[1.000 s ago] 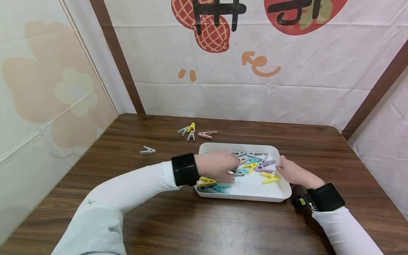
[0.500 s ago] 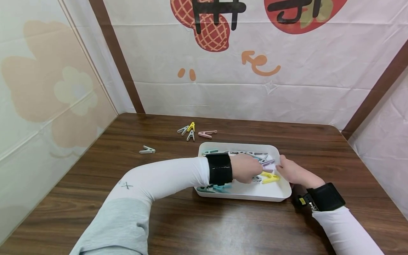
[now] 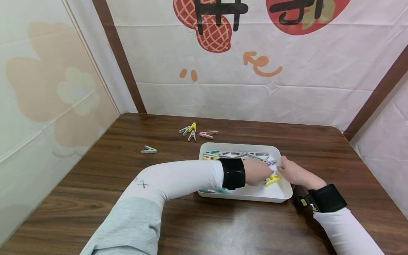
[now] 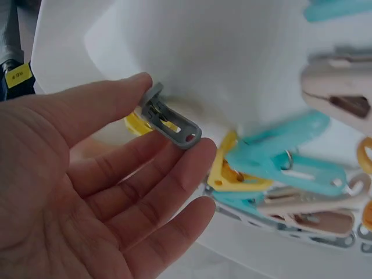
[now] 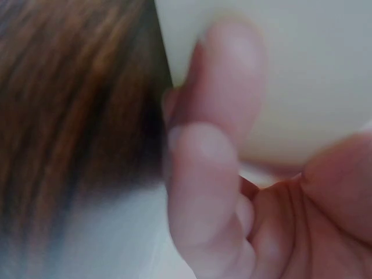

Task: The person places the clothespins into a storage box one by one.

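In the left wrist view, a small grey clothespin [image 4: 177, 127] is pinched between the thumb and fingers of my left hand [image 4: 122, 180]. In the head view that left hand [image 3: 257, 171] is low over the right half of the white tray [image 3: 242, 197], beside a yellow clothespin [image 3: 272, 179]. My right hand [image 3: 294, 172] grips the tray's right rim; the right wrist view shows its fingers [image 5: 203, 180] bent against the tray wall. Teal clothespins [image 4: 290, 165] and a beige clothespin [image 4: 343, 90] lie in the tray, partly hidden by the left forearm in the head view.
Outside the tray on the brown table [image 3: 105, 184], a white clothespin [image 3: 148, 149] lies at left. Farther back are a yellow clothespin [image 3: 192, 126], a pink clothespin [image 3: 208, 134] and two pale blue-grey ones. A printed cloth [image 3: 223, 99] hangs behind the table.
My left hand has moved right across the tray, from the clothespins near its middle to beside the yellow one at right. The right hand has stayed on the rim.
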The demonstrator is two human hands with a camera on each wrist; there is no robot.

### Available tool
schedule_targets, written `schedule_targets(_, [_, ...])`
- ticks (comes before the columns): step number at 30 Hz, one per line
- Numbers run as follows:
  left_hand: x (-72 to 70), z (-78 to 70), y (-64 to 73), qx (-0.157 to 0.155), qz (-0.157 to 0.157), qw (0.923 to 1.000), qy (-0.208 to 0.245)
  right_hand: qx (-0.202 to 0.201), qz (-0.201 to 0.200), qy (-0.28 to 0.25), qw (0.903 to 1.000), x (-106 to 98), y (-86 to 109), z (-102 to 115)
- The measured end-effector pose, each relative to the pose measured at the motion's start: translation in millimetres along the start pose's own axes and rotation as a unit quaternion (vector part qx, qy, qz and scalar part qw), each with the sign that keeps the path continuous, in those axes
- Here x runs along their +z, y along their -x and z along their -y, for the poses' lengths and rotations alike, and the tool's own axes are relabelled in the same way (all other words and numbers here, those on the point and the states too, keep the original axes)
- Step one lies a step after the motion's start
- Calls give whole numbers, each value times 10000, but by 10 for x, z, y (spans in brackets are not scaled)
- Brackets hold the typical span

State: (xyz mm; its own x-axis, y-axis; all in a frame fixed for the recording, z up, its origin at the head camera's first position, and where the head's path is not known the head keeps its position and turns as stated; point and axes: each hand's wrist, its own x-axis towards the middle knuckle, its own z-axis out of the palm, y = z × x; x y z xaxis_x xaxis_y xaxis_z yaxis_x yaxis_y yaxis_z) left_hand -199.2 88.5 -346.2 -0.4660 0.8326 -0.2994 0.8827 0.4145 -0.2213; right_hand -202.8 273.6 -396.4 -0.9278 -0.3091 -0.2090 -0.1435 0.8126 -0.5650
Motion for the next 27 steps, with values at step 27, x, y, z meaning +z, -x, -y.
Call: schedule_targets(27, [3,61,244,-134,-698,9956,612,30,27,-28,10000,-11,8,9])
